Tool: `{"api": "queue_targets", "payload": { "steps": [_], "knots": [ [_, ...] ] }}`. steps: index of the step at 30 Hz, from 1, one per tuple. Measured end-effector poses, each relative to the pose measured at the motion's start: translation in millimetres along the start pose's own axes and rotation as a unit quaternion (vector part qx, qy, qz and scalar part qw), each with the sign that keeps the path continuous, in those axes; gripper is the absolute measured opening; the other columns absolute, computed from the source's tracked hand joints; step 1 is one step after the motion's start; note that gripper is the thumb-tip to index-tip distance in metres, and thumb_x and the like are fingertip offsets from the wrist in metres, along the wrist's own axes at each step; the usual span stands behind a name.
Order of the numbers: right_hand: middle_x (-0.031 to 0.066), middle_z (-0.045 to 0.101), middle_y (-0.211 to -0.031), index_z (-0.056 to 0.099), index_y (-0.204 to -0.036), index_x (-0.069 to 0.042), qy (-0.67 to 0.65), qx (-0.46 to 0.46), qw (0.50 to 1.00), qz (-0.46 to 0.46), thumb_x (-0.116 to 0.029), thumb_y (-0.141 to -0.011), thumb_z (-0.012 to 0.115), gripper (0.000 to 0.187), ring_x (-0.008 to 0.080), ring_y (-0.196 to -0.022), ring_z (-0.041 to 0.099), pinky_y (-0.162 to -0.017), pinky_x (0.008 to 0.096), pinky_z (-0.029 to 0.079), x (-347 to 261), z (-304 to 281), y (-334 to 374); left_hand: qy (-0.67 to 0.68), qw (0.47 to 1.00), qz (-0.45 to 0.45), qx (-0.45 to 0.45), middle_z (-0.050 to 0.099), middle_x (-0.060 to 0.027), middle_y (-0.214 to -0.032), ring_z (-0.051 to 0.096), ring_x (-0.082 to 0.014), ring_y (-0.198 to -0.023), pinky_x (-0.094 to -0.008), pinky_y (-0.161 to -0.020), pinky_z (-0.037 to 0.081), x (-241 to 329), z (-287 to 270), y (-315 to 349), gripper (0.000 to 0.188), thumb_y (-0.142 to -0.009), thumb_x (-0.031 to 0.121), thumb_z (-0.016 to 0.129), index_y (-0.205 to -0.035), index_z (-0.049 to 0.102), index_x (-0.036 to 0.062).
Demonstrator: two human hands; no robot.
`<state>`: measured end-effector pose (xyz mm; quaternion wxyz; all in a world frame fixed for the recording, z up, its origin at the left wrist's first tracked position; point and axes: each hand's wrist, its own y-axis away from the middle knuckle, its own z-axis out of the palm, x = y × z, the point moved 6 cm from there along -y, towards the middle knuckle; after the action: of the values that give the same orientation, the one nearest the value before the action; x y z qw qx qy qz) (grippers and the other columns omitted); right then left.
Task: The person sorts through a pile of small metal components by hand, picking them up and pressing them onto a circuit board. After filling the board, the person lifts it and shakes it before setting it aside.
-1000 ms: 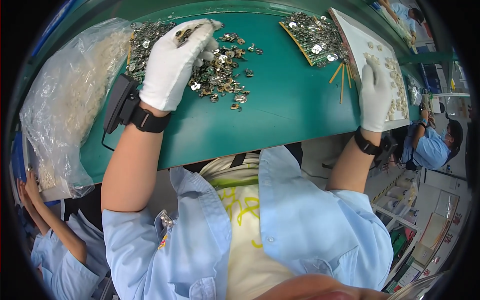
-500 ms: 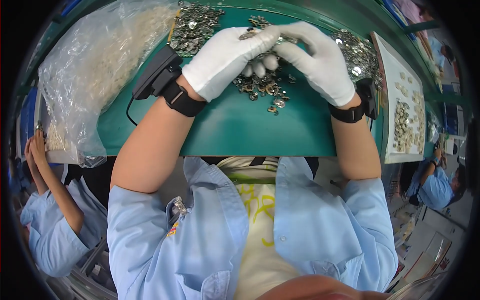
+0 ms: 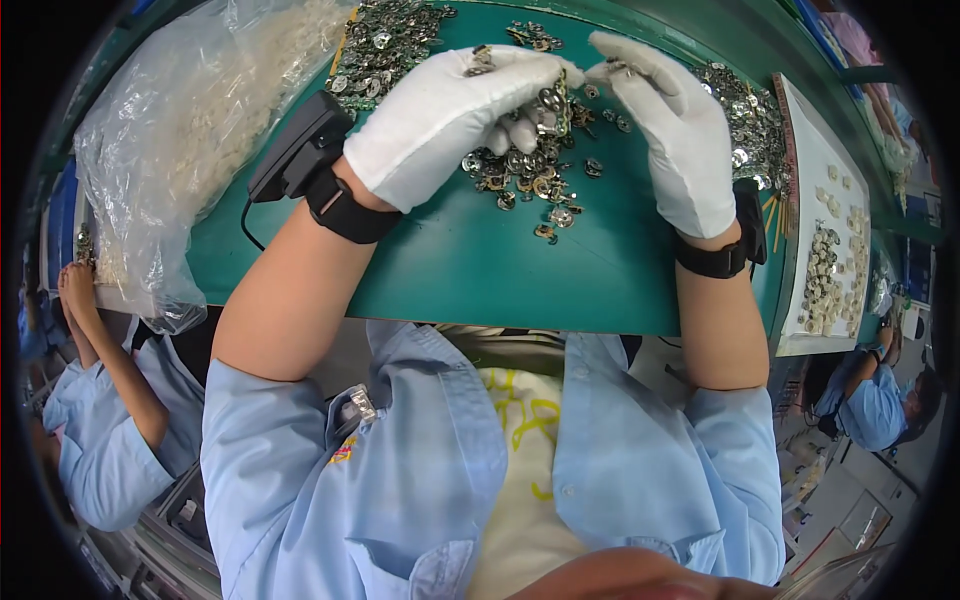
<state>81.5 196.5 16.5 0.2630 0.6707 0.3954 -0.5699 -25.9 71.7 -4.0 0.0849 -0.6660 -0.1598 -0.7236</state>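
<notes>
My left hand [image 3: 440,115], in a white glove, curls around a cluster of small round metal parts [image 3: 553,105], some showing at its fingertips. One more such part rests on top of that hand, near the thumb. My right hand [image 3: 680,130], also gloved in white, is just to the right with thumb and fingers pinched together. A small metal part [image 3: 620,68] shows at its fingers, partly hidden. Below and between the hands a loose pile of these silver and brass-coloured parts [image 3: 530,182] lies on the green table [image 3: 480,270].
Larger heaps of metal parts stand at the back left [image 3: 385,55] and right [image 3: 745,125]. A clear plastic bag [image 3: 150,150] of pale pieces covers the left side. On the right, a white tray [image 3: 800,290] holds several round parts. Co-workers sit at both sides.
My right hand has moved right, away from the left, and a gap has opened between them. The left hand has shifted slightly left, still holding the metal parts.
</notes>
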Motion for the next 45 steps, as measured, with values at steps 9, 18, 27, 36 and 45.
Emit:
{"api": "queue_targets", "payload": {
  "steps": [9, 18, 27, 36, 45],
  "knots": [
    [0.0108, 0.062, -0.114, 0.056, -0.124, 0.001, 0.077, -0.017, 0.997, -0.019, -0.012, -0.088, 0.051, 0.038, 0.0157, -0.107, 0.056, -0.095, 0.0254, 0.038, -1.4, -6.6, 0.9, 0.056, 0.997, -0.005, 0.052, 0.063, 0.0003, -0.079, 0.057, -0.0058, -0.065, -0.0181, -0.056, 0.042, 0.3, -6.1, -2.6, 0.028, -0.092, 0.031, 0.056, -0.102, 0.067, 0.0072],
    [0.0089, 0.062, -0.109, 0.055, -0.121, 0.001, 0.187, -0.057, 0.972, -0.130, -0.011, -0.088, 0.059, 0.036, 0.0146, -0.102, 0.056, -0.094, 0.0260, 0.040, -29.3, 25.7, 18.9, 0.016, 0.996, 0.059, 0.059, 0.065, -0.0008, -0.082, 0.058, -0.0059, -0.064, -0.0189, -0.055, 0.043, 2.7, -4.9, -1.4, 0.027, -0.091, 0.029, 0.059, -0.101, 0.066, 0.0051],
    [0.0056, 0.064, -0.091, 0.061, -0.102, 0.002, -0.069, -0.028, 0.995, -0.069, -0.009, -0.086, 0.065, 0.020, 0.0112, -0.083, 0.060, -0.077, 0.0222, 0.047, -15.0, 15.5, 14.3, -0.099, 0.976, 0.177, 0.083, 0.065, -0.0005, -0.080, 0.057, -0.0052, -0.064, -0.0192, -0.057, 0.044, 15.2, 0.1, 1.5, 0.027, -0.089, 0.028, 0.062, -0.099, 0.066, 0.0032],
    [0.0061, 0.062, -0.091, 0.060, -0.092, -0.001, -0.084, -0.099, 0.991, -0.038, -0.017, -0.087, 0.066, 0.019, 0.0135, -0.082, 0.060, -0.074, 0.0256, 0.049, -5.5, 8.9, 14.7, -0.031, 0.999, 0.032, -0.002, 0.063, 0.0011, -0.079, 0.053, -0.0022, -0.064, -0.0158, -0.055, 0.039, 11.7, 5.7, 7.3, 0.029, -0.094, 0.034, 0.056, -0.101, 0.062, 0.0065],
    [0.0045, 0.064, -0.081, 0.063, -0.089, -0.001, -0.231, -0.124, 0.965, 0.024, -0.017, -0.088, 0.067, 0.016, 0.0104, -0.075, 0.059, -0.071, 0.0224, 0.046, 6.2, 14.5, 8.9, 0.032, 0.999, -0.006, -0.037, 0.063, 0.0000, -0.079, 0.053, -0.0020, -0.064, -0.0161, -0.055, 0.040, 9.9, 9.2, 9.1, 0.030, -0.093, 0.035, 0.057, -0.101, 0.061, 0.0062]
  ]
}}
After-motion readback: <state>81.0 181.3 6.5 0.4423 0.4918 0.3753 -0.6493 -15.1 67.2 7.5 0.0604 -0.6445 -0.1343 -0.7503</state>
